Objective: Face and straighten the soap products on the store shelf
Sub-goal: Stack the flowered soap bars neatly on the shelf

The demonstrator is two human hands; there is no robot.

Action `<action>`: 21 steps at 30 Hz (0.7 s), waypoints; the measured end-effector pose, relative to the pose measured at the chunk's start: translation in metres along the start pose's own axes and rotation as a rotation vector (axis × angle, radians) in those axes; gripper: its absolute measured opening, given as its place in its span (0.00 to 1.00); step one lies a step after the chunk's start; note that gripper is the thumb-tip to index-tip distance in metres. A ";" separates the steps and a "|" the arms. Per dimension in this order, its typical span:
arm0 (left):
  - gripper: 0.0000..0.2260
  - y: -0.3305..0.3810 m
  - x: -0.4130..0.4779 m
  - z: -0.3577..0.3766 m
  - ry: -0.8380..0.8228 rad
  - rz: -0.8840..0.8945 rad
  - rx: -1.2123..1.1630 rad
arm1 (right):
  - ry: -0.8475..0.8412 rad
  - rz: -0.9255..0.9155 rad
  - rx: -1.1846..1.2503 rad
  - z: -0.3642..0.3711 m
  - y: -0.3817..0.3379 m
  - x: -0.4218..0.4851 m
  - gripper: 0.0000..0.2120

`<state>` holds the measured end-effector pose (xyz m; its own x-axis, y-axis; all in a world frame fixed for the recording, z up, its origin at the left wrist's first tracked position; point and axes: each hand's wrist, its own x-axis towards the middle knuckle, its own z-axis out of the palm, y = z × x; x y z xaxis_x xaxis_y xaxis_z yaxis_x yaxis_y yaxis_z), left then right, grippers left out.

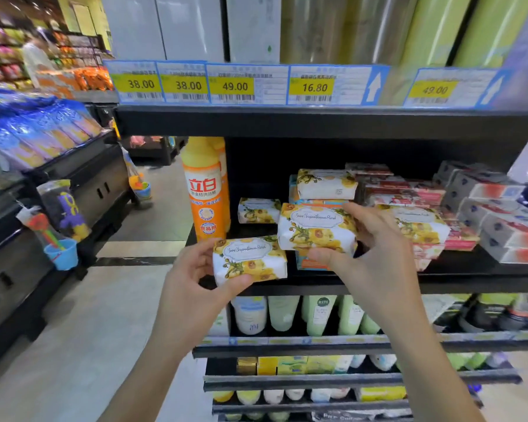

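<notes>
My left hand [192, 271] grips a white soap bar with yellow flowers [250, 258] at the front edge of the black shelf [470, 280]. My right hand [375, 254] holds a second, matching soap bar [316, 228] on top of an orange-and-blue pack [310, 263]. Three more flowered bars lie on the shelf: one further back on the left [258, 210], one on a stack behind [326, 184], one to the right [421, 223]. Red-and-pink soap boxes [409, 193] are piled behind that one.
An orange dish-soap bottle [206, 190] stands at the shelf's left end. Grey-and-red boxes [500, 220] are stacked on the right. Price tags [235, 85] line the shelf above. Bottles [287, 313] fill the lower shelves. A black display with toys [64, 214] stands across the aisle.
</notes>
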<state>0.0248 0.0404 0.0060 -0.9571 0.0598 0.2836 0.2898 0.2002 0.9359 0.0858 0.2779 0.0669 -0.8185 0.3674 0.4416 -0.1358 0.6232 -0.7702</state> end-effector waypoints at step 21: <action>0.31 -0.069 -0.021 -0.064 0.121 -0.123 0.040 | -0.200 0.002 -0.392 0.118 0.010 -0.021 0.39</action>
<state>0.0250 -0.0374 -0.0516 -0.9774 -0.0856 0.1931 0.1682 0.2374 0.9567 0.0355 0.1956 -0.0044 -0.9157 0.2524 0.3128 0.0568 0.8517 -0.5210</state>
